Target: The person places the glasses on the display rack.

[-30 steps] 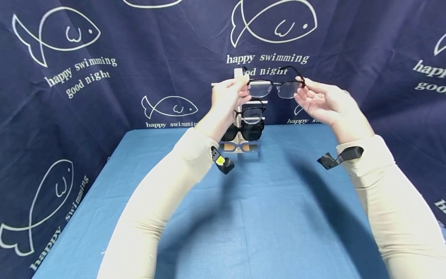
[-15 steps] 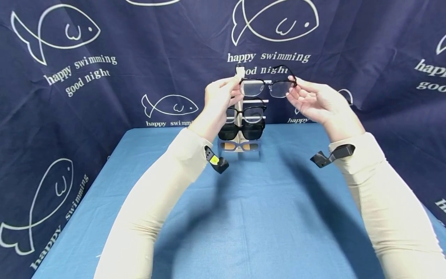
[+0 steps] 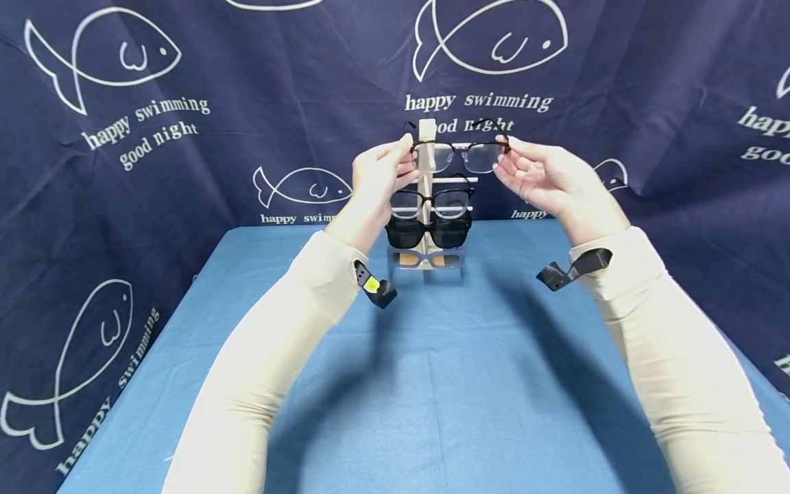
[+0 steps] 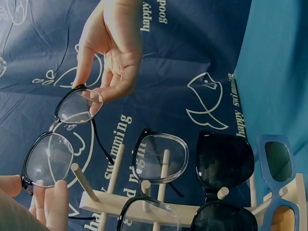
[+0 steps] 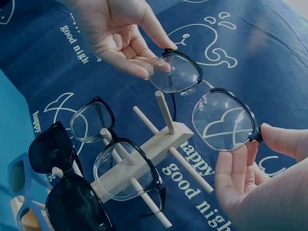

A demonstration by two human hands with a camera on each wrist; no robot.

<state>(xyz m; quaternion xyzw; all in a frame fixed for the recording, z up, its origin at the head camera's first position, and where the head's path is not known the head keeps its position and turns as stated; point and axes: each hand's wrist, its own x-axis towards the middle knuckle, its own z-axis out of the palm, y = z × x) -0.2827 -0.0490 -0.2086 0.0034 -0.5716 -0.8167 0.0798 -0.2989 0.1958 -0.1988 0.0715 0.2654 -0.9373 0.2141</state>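
Note:
Black half-rim eyeglasses (image 3: pixel 484 157) with clear lenses are held level between both hands, in front of the top of a pale wooden display stand (image 3: pixel 426 130). My left hand (image 3: pixel 378 175) pinches one outer corner of the frame between thumb and fingers. At the other corner my right hand (image 3: pixel 546 175) pinches it the same way. Both temples are unfolded and point away toward the backdrop. In the right wrist view the eyeglasses (image 5: pixel 224 120) are apart from the stand's top peg (image 5: pixel 165 111).
Lower on the stand hang black-framed clear glasses (image 3: pixel 452 203), black sunglasses (image 3: pixel 448 234) and blue-framed glasses with orange lenses (image 3: pixel 446 259). Bare wooden pegs (image 5: pixel 192 169) stick out near the top. The stand rests on a blue-covered table (image 3: pixel 426 384) before a navy fish-print cloth (image 3: pixel 296 123).
Both hands have moved left together with the eyeglasses, bringing them from the stand's right side to in front of its top. The grip looks the same, and the hung glasses have stayed put.

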